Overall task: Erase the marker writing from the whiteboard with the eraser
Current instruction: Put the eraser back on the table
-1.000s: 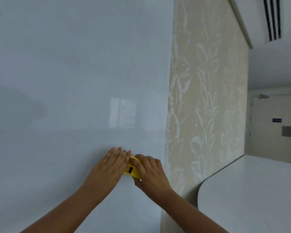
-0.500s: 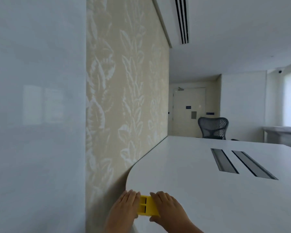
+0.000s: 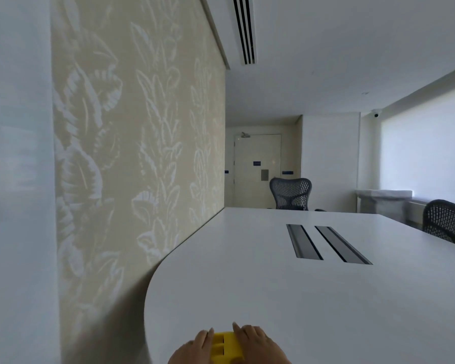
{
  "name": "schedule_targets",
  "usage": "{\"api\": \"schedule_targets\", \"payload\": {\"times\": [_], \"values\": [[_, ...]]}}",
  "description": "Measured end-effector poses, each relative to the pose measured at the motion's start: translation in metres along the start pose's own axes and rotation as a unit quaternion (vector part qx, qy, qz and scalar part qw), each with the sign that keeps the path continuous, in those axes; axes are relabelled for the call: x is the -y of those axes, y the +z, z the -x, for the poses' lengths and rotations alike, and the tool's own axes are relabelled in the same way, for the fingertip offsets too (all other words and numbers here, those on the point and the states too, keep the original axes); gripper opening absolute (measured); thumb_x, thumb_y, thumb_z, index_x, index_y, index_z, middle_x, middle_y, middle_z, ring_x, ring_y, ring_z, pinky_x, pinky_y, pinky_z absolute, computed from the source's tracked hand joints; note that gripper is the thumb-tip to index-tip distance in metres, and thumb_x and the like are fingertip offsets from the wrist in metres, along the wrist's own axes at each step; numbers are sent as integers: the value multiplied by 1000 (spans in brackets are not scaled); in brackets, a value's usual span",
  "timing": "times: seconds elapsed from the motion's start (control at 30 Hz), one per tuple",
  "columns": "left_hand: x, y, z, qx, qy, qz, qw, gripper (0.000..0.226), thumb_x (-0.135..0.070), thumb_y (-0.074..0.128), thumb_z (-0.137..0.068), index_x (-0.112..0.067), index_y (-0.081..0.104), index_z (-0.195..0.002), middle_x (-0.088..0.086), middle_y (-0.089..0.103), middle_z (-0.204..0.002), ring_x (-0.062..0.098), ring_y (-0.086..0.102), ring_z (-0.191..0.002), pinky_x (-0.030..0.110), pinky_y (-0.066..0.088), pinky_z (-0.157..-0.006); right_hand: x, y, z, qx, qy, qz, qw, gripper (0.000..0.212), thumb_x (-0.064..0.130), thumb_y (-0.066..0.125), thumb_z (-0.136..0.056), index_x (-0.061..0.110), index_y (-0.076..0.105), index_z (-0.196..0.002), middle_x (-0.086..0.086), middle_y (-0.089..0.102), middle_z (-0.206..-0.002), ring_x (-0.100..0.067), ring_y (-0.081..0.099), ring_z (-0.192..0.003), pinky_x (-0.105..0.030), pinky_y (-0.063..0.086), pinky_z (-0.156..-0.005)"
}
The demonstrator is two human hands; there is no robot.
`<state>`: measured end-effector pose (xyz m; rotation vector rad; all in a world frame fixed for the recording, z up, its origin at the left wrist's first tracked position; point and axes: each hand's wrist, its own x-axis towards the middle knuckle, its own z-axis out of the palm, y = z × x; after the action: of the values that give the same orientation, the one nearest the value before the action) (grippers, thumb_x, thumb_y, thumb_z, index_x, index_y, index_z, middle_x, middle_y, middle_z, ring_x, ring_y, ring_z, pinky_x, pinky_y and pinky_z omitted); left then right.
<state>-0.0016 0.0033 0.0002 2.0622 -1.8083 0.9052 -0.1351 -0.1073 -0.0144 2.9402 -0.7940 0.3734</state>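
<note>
The yellow eraser (image 3: 225,347) sits at the bottom edge of the view, over the near end of the white table (image 3: 313,298). My left hand (image 3: 192,349) grips its left side and my right hand (image 3: 258,345) grips its right side. The whiteboard (image 3: 16,179) fills the far left as a glossy white strip with no marker writing visible on the part I see. Both hands are well away from the board. My wrists are cut off by the frame.
A beige leaf-patterned wall (image 3: 142,153) runs between the whiteboard and the table. Two dark cable slots (image 3: 326,243) lie in the tabletop. Mesh office chairs stand at the far end (image 3: 290,193) and at the right (image 3: 447,222). A door (image 3: 258,169) is at the back.
The view has swung right, away from the whiteboard toward the table. Both hands carried the eraser off the board and now hold it low over the table's near end.
</note>
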Motion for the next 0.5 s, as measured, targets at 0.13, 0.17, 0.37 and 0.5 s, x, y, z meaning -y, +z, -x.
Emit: {"api": "schedule_targets", "payload": {"times": [0.13, 0.17, 0.37, 0.5], "values": [[4, 34, 8, -38, -2, -64, 997, 50, -17, -11, -100, -6, 26, -131, 9, 61, -119, -9, 59, -44, 6, 42, -37, -5, 13, -5, -82, -10, 43, 996, 60, 44, 8, -99, 8, -9, -144, -8, -9, -156, -10, 20, -140, -19, 33, -106], [6, 43, 11, -56, -2, -72, 996, 49, -16, -10, -100, 4, 11, -140, 16, 50, -134, -10, 64, -59, 5, 43, -40, -7, 14, -2, -76, 18, 40, 996, 59, 40, -5, -98, 2, -14, -142, -13, -17, -154, -5, 17, -140, -12, 46, -87], [17, 48, 35, 24, -56, -10, 998, 59, -31, 17, -98, -11, 73, -101, 1, 74, -101, -1, 69, -84, 20, 50, -83, -2, 13, 0, -70, 11, -29, 997, 85, 65, 3, -87, 3, 3, -145, -8, -12, -156, -13, 8, -143, -23, 27, -110], [70, 14, 43, -97, -84, -99, 987, 62, -40, 3, -99, -4, -7, -148, 7, -14, -158, 14, -10, -145, 35, -4, -116, 10, 13, -10, -145, 53, 17, 988, 112, 75, -24, -71, 1, 38, -129, 5, 15, -154, -1, 7, -140, -12, 33, -99]]}}
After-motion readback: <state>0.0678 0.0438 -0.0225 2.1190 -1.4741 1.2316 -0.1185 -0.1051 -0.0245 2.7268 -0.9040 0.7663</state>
